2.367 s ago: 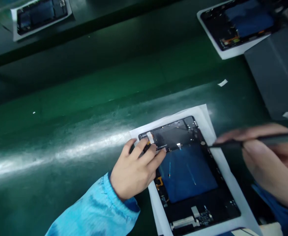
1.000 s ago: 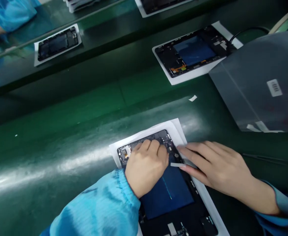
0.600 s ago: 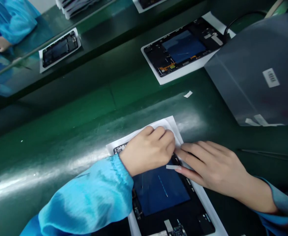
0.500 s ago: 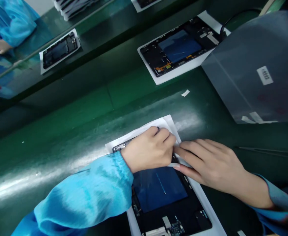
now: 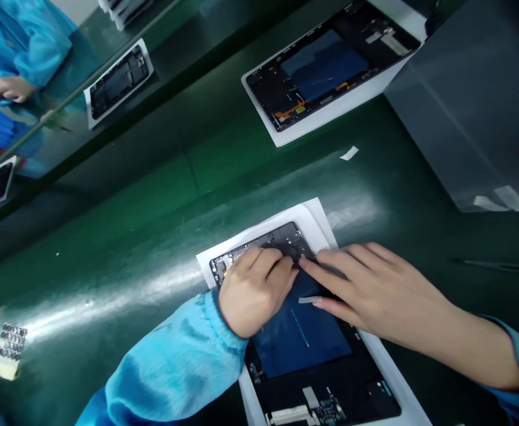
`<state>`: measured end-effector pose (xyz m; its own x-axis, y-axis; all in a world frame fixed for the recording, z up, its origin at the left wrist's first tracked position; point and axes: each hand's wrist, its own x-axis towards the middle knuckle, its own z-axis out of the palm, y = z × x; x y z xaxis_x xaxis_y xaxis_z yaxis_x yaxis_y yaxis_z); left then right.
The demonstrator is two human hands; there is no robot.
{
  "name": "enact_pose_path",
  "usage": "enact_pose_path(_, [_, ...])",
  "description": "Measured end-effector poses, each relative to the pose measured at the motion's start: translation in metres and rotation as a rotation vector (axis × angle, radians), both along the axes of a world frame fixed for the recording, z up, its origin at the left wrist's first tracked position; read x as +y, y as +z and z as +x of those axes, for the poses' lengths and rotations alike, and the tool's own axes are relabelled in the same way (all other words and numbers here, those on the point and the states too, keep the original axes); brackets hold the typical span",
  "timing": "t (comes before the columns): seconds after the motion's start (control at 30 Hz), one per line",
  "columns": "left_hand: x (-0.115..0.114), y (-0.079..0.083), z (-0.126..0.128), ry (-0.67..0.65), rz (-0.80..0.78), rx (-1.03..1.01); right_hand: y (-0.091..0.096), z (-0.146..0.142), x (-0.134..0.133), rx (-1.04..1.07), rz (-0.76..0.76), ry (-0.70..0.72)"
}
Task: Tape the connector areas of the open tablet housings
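An opened tablet (image 5: pixel 330 390) with a large blue battery (image 5: pixel 306 349) lies below my hands, on white paper sheets. My left hand (image 5: pixel 257 287) rests over its upper part with the fingers curled in and the fingertips low against it; what they grip, if anything, is hidden. My right hand (image 5: pixel 375 290) comes in from the right. Its index fingertip meets the tablet close to the left fingertips. At the right thumb tip is a short whitish strip of tape (image 5: pixel 309 300), which sticks out over the battery.
Another opened tablet (image 5: pixel 326 65) lies on paper farther back. A grey panel with a label (image 5: pixel 472 106) stands to the right, and dark tweezers (image 5: pixel 499 266) lie below it. A tape scrap (image 5: pixel 349 153) is on the green table. Across the ledge is a co-worker's blue sleeve (image 5: pixel 33 41).
My left hand has moved left and slightly down, uncovering the tablet's upper edge. My right index finger has shifted left over the tablet. The tape strip has moved with my right thumb. The view has turned slightly.
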<state>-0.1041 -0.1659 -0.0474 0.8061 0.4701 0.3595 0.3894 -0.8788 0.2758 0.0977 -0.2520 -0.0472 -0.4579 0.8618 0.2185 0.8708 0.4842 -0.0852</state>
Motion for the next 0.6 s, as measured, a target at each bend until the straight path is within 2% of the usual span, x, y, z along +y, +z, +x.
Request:
enact_pose_path(0.13, [-0.006,-0.003,0.006,-0.004,0.077,0.021,-0.001,0.003,0.001,0.004,0.018,0.009])
enact_pose_path(0.33, [-0.007,-0.002,0.005,0.013,0.049,0.094,-0.002,0.009,0.011,0.133,-0.053,-0.013])
enact_pose_path(0.5, [-0.008,0.002,0.007,0.015,0.144,0.144,-0.002,0.01,0.017,0.135,-0.017,0.023])
enact_pose_path(0.6, [-0.007,-0.002,0.006,-0.022,0.19,0.133,-0.002,0.011,0.02,0.12,-0.089,0.02])
